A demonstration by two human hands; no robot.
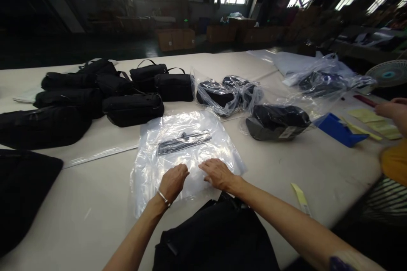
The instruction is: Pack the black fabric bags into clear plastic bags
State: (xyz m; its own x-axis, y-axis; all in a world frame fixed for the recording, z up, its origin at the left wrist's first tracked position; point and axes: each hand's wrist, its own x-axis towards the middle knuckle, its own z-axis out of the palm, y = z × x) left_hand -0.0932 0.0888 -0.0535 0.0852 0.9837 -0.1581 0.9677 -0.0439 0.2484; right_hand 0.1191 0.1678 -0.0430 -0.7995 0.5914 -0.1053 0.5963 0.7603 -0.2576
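Note:
A clear plastic bag (187, 165) with a black printed panel lies flat on the table in front of me. My left hand (174, 182), with a bracelet on its wrist, is over the bag's near part, fingers curled together on the plastic. To its right, my right hand (218, 173) reaches over the same bag, its bent fingers and thumb a little apart, touching or just above the film. Nearest my body, a black fabric bag (216, 237) lies under my forearms, partly covered by the right one.
Several black bags (133, 108) are grouped at the left and back. Black bags in clear plastic (278, 120) sit to the right, near a blue tape dispenser (341, 129) and yellow slips (377, 120). Another person's hand (394, 110) enters at the right edge, by a fan (388, 74).

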